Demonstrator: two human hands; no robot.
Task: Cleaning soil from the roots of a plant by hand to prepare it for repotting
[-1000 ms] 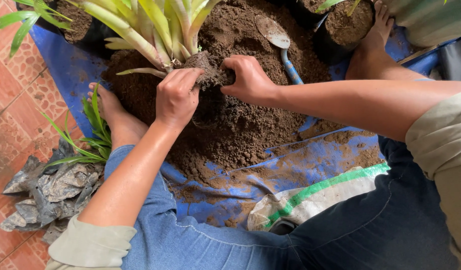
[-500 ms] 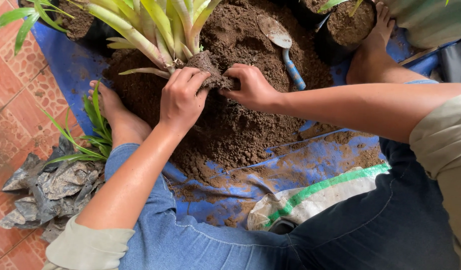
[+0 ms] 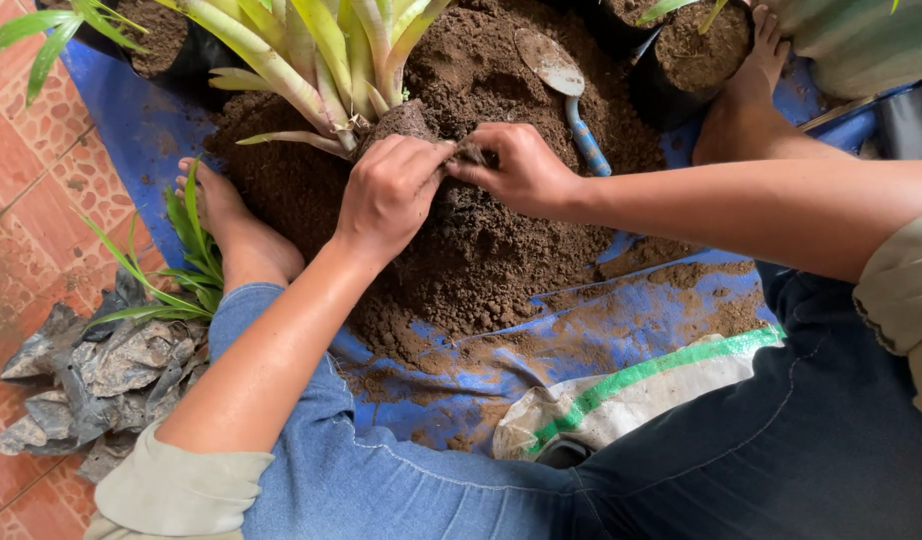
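Left hand (image 3: 391, 190) closed on dark soil-caked root clump (image 3: 406, 122) of green strap-leaved plant (image 3: 321, 50) | right hand (image 3: 521, 165) pinched on soil at clump's right side | clump held over brown soil heap (image 3: 481, 250) | blue-handled metal trowel (image 3: 566, 95) lying just right of clump | blue tarp (image 3: 641, 310) beneath heap

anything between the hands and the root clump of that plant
Nothing visible does. The left hand and the right hand both already rest on the soil-caked root clump; the trowel lies apart, behind the right hand.
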